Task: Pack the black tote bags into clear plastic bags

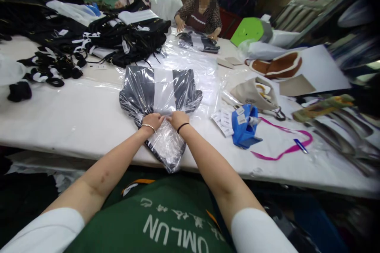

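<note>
A black bag with a white band across its middle lies in clear plastic near the table's front edge. Both hands are at its lower part, close together. My left hand, with a thin bracelet at the wrist, is closed on the plastic. Just to its right, my right hand, with a dark band at the wrist, is closed on the plastic too. Below them a crumpled white, see-through section with black sides reaches to the table's front edge. The fingertips are partly hidden by the plastic and the hands.
Black bags with white wrapping are piled at the left. A blue tape dispenser, a pink ribbon and a beige bag lie at the right. Two people are across the table, one handling another wrapped black bag.
</note>
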The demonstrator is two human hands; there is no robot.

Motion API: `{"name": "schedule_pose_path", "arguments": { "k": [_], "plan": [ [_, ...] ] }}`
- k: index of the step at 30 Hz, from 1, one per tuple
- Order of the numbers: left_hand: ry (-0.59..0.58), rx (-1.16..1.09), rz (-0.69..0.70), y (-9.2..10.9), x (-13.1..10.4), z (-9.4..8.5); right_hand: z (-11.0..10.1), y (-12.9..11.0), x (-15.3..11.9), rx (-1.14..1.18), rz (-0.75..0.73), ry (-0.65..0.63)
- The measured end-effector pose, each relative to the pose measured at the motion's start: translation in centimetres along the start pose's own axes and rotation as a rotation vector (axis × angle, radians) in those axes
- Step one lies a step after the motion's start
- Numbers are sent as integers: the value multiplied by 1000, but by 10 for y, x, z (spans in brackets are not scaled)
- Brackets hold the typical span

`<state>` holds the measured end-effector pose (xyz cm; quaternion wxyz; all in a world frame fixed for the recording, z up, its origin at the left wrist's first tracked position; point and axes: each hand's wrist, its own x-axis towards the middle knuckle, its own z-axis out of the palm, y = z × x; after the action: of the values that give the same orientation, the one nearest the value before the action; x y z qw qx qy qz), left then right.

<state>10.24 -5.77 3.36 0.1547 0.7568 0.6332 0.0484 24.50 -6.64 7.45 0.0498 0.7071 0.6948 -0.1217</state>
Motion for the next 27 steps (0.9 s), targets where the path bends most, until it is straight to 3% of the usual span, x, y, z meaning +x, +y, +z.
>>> {"name": "schedule_pose_path", "arguments": {
  "k": [5, 10, 13, 16, 19, 22, 25, 27],
  "plan": [
    [8, 39, 21, 1, 0, 2, -16, -2, 15, -40, 45, -35],
    [10, 28, 23, 0, 1, 4, -21, 13, -9, -79, 56, 57],
    [21, 19, 16, 0, -1, 4, 1, 21, -34, -57, -215, 167],
    [31, 21, 17, 1, -2, 2, 31, 36, -50, -1, -452, 185],
    [45, 24, 26, 1, -2, 1, 47, 57, -54, 84, -349, 304],
    [62, 24, 44, 1, -4, 1, 48, 70, -60, 268, -125, 458],
    [63, 28, 103, -5, -12, -3, 51, 62, -77, 471, 50, 415],
    [49, 44, 162, -26, -22, -10, 59, 42, -93, 585, -34, 319]
  ]
}}
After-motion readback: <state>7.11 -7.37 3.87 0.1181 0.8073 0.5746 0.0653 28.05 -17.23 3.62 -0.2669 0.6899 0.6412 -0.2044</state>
